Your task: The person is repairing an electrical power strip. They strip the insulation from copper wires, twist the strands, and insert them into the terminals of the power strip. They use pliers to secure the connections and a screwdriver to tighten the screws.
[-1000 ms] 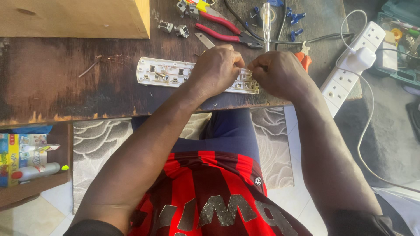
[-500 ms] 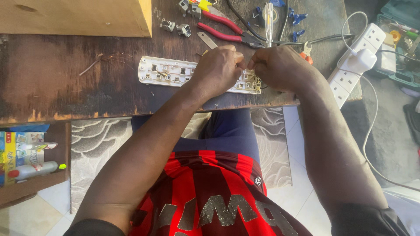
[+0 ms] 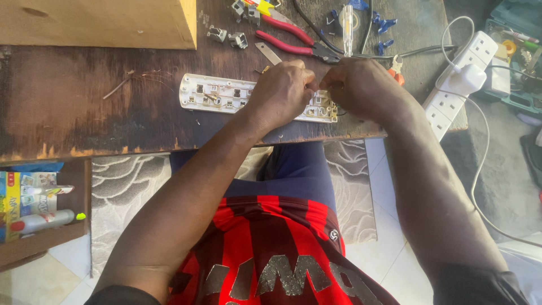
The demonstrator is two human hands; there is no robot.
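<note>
both hands meet over the right end of the opened strip, which lies along the near edge of the table; left hand is clenched on the strip's body; right hand pinches something small at the terminals, what exactly i cannot tell; red pliers lie just beyond; this looks like wiring work inside; the next move needs fine, steady fingertip control.

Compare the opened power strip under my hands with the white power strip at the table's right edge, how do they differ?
The opened power strip has its cover off, with metal contacts and wiring exposed; the white power strip is closed. The opened one lies flat along the table's front, under the left hand and right hand; the closed one sits angled, partly overhanging the edge, with a white plug in it. Both are long, white and multi-socket.
</note>
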